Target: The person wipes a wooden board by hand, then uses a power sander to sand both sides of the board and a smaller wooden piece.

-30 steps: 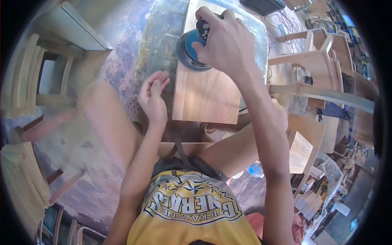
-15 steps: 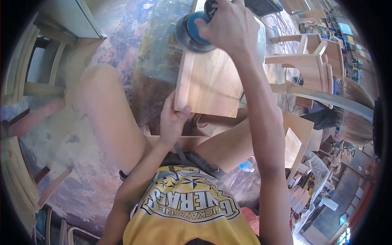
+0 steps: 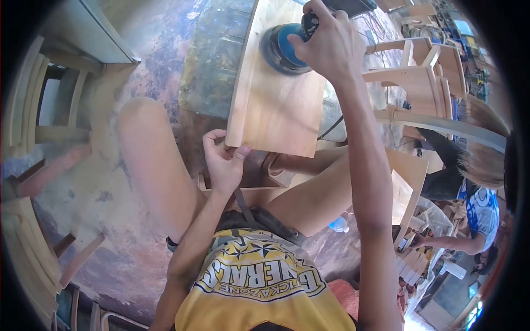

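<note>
likely skid risk: right hand [image 3: 333, 48] grips sander [image 3: 289, 47] atop wooden board [image 3: 279, 110]; left hand [image 3: 224, 168] pinches just the board's near-left corner, so sander drag could swivel it.

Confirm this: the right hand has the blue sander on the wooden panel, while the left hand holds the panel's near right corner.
Wrong corner: the head view shows the left hand holding the near left one. The right hand does have the blue sander on the wooden panel.
</note>
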A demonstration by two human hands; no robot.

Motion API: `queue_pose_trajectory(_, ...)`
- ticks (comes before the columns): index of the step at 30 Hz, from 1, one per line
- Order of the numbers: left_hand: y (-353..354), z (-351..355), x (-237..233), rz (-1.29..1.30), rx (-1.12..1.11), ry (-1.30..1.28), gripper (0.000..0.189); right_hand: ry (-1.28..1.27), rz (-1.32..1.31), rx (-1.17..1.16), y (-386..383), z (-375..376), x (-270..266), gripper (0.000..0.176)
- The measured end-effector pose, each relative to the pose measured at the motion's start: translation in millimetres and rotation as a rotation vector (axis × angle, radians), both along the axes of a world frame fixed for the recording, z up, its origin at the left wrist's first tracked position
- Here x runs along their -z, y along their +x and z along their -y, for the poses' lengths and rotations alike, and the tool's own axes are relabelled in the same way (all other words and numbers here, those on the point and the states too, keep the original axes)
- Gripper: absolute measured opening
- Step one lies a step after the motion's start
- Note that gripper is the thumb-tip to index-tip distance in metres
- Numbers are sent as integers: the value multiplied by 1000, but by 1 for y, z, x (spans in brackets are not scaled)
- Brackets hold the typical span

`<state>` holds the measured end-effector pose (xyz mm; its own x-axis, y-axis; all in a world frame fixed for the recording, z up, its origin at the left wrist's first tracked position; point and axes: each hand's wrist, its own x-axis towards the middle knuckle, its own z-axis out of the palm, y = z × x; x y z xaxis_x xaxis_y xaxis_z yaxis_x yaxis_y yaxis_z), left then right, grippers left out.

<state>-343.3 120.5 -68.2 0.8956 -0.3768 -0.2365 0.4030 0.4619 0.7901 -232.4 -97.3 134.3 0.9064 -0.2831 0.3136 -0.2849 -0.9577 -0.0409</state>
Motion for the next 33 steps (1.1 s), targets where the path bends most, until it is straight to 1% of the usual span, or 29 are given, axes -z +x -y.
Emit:
queue_pose_trajectory(2, 8, 2, 1, 6, 10, -6, 57, -27, 17, 31, -9, 4, 4, 39)
queue_pose_trajectory(4, 11, 3, 1, -18, 8, -20, 60, -145, -33, 27, -20, 5, 11, 48)
queue_pose_trajectory(5, 14, 5, 2, -16, 8, -19, 60, -144, -31, 27, -22, 7, 11, 48)
queue_pose_trajectory(7, 13, 4, 2, 27, 0, -15, 63, -21, -93, 52, -31, 4, 10, 48)
queue_pose_trajectory(8, 13, 4, 3, 22, 11, -15, 63, -21, -98, 62, -28, 8, 11, 48)
queue_pose_trajectory(10, 14, 2, 1, 17, 31, 5, 65, -87, -34, 92, -14, 18, 12, 48)
queue_pose_trajectory(11, 13, 2, 1, 15, 38, 8, 65, 28, 56, 60, -12, 19, 6, 41)
queue_pose_trajectory(14, 13, 4, 3, 1, -1, -37, 65, -41, -11, 26, -17, 12, -2, 45)
queue_pose_trajectory(15, 14, 1, 4, 17, 15, 49, 65, -28, -22, -29, -24, 10, -2, 46)
queue_pose_trajectory(16, 15, -4, 5, 34, 40, 138, 65, -28, -25, -16, -33, 5, -2, 46)
queue_pose_trajectory(17, 17, -6, 10, 39, 53, 135, 65, -4, -41, -10, -39, 1, -1, 46)
queue_pose_trajectory(18, 20, -7, 12, 8, 49, 187, 67, 17, -53, -8, -41, -1, -2, 46)
queue_pose_trajectory(19, 19, -7, 14, -27, 49, 244, 68, 123, -86, 38, -40, 3, -2, 45)
queue_pose_trajectory(20, 16, -7, 17, -24, 67, 247, 68, 127, -85, 56, -39, 8, -1, 45)
queue_pose_trajectory(22, 11, -1, 8, 80, -60, 232, 65, 60, -59, 143, -34, 21, -2, 47)
queue_pose_trajectory(23, 5, 1, 5, 76, -50, 236, 65, 83, -110, 131, -37, 27, -7, 47)
queue_pose_trajectory(26, -6, 16, 0, 121, -104, 176, 68, 41, -60, 124, -64, 31, -2, 47)
queue_pose_trajectory(27, -11, 22, 1, 125, -138, 139, 73, 126, -101, 188, -70, 25, -5, 47)
queue_pose_trajectory(28, -16, 27, 3, 128, -171, 103, 78, 124, -104, 190, -72, 28, -4, 47)
queue_pose_trajectory(29, -20, 32, 6, 126, -166, 103, 78, 86, -67, 215, -76, 30, -1, 48)
queue_pose_trajectory(31, -30, 37, 13, -12, -281, 65, 72, 55, -34, 251, -82, 33, -1, 49)
queue_pose_trajectory(32, -34, 38, 20, -7, -273, 69, 72, 79, -56, 288, -81, 35, -4, 50)
queue_pose_trajectory(33, -36, 38, 23, -29, -48, 45, 61, 105, -78, 325, -80, 36, -5, 50)
